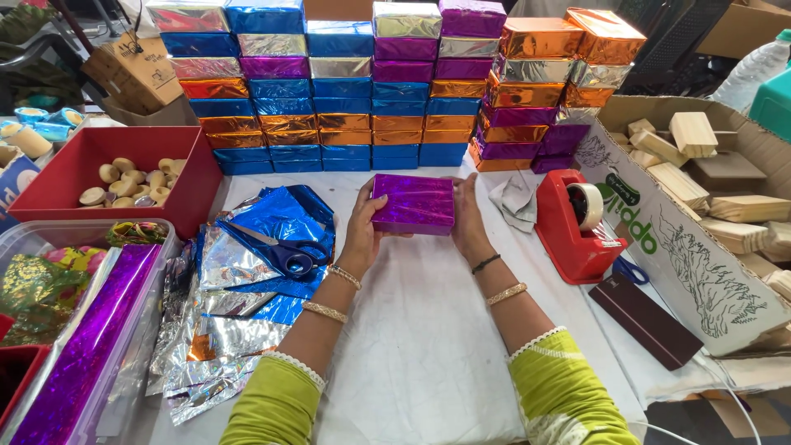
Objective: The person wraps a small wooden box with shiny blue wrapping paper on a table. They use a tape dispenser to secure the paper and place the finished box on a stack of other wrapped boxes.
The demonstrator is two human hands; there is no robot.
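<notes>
I see one purple foil-wrapped box (pixel 413 204), long axis left-right, level. Left hand (pixel 360 233) and right hand (pixel 470 224) grip its ends above the desk (pixel 428 330). One pair of scissors (pixel 284 251).

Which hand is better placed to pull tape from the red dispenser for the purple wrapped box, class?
Right, probably. The right hand grips the purple wrapped box on the side facing the red tape dispenser. The left hand holds the far side, beside the scissors.

the wrapped box (pixel 413 203) was shiny purple, the tape dispenser (pixel 568 231) red, the scissors (pixel 284 254) blue-handled, the sleeves (pixel 560 395) yellow-green.
</notes>
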